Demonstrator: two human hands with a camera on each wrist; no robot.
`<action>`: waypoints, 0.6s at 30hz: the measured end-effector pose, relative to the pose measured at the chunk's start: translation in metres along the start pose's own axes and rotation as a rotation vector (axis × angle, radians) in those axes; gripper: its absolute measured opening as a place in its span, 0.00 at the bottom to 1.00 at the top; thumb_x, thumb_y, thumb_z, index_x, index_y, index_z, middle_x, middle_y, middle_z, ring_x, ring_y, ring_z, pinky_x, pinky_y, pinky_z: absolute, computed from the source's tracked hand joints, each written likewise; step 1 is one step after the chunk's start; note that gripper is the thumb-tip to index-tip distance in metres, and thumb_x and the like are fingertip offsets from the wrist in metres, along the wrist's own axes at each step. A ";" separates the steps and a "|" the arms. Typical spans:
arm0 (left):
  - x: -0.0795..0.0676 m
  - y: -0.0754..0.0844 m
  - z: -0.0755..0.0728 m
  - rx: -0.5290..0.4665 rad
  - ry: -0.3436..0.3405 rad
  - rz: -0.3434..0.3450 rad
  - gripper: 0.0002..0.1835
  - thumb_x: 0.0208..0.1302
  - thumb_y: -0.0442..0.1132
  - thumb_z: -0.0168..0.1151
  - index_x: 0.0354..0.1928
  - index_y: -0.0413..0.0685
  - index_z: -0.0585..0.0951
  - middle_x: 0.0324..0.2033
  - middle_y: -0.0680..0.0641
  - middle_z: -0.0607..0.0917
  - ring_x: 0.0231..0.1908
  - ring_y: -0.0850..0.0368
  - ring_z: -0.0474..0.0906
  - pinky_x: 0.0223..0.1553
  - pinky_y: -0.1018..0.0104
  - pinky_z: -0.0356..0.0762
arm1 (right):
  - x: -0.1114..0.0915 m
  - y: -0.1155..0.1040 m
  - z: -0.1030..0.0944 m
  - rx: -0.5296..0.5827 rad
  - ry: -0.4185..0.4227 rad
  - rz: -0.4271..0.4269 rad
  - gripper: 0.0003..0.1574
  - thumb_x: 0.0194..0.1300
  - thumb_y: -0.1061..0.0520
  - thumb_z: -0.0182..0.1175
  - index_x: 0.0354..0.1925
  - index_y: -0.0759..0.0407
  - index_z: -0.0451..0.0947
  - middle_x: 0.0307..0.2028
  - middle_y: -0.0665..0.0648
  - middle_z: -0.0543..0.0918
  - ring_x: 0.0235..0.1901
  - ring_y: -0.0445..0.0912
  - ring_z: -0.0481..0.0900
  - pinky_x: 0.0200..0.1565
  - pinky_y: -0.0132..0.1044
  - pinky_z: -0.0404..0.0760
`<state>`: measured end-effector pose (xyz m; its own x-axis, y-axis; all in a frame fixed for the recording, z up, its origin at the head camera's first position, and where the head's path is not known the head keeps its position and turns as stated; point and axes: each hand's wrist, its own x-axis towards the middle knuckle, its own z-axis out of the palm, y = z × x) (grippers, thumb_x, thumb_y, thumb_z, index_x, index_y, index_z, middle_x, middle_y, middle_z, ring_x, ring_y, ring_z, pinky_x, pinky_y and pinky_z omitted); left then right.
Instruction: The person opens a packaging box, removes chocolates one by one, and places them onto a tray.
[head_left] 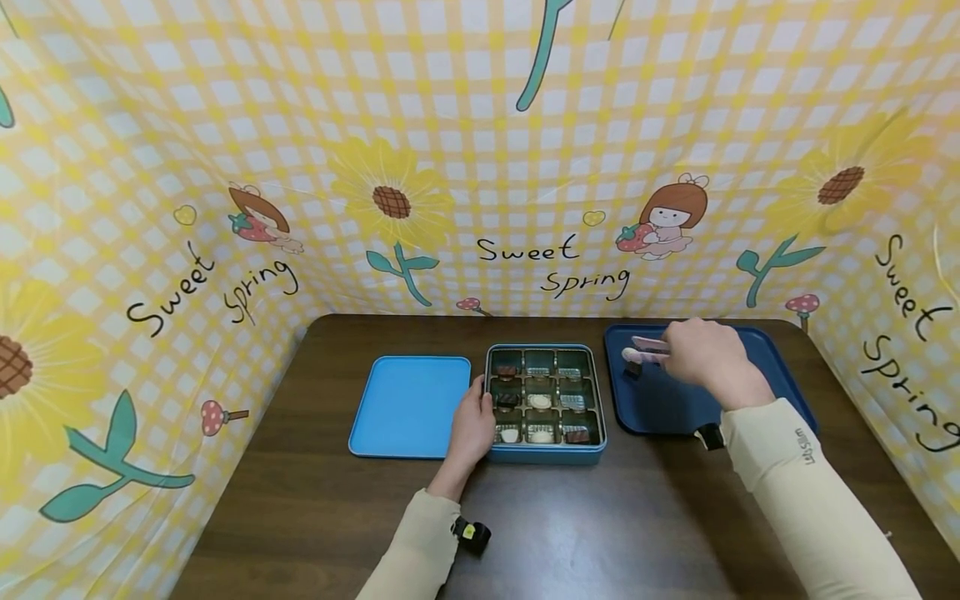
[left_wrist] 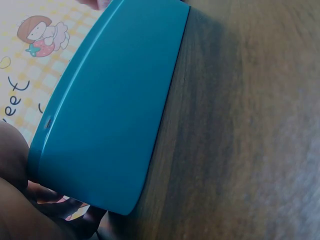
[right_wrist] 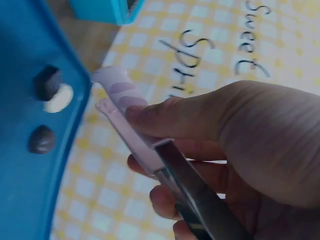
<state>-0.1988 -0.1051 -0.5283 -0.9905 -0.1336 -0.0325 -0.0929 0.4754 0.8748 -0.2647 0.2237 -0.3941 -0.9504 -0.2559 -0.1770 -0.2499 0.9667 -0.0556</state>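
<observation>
My left hand (head_left: 472, 429) grips the left side of a blue tin box (head_left: 543, 455), its fingers at the rim. The box's gold-toned insert has a grid of compartments, several with dark or white chocolates. Over the left part of a navy tray (head_left: 675, 414), my right hand (head_left: 702, 354) holds pink paw-tipped tongs (right_wrist: 131, 127) with metal arms. In the right wrist view, a dark chocolate (right_wrist: 47, 82), a white chocolate (right_wrist: 59, 98) and a rounder dark chocolate (right_wrist: 42, 140) lie on the tray, apart from the tong tips.
A light blue lid (head_left: 410, 407) lies flat left of the box. The dark wooden table (head_left: 570, 525) extends in front. A yellow checked cloth (head_left: 480, 167) with flower prints hangs behind and on both sides.
</observation>
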 end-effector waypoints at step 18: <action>0.000 0.001 -0.002 0.006 -0.007 0.016 0.25 0.82 0.37 0.43 0.75 0.34 0.63 0.60 0.32 0.76 0.28 0.53 0.71 0.32 0.57 0.71 | -0.008 -0.074 -0.024 -0.049 0.169 -0.167 0.22 0.65 0.51 0.69 0.54 0.57 0.86 0.32 0.56 0.87 0.24 0.48 0.80 0.23 0.45 0.78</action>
<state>-0.1985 -0.1067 -0.5268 -0.9926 -0.1197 -0.0219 -0.0775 0.4828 0.8723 -0.2426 0.1543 -0.3651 -0.9114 -0.4115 -0.0024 -0.4114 0.9112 -0.0218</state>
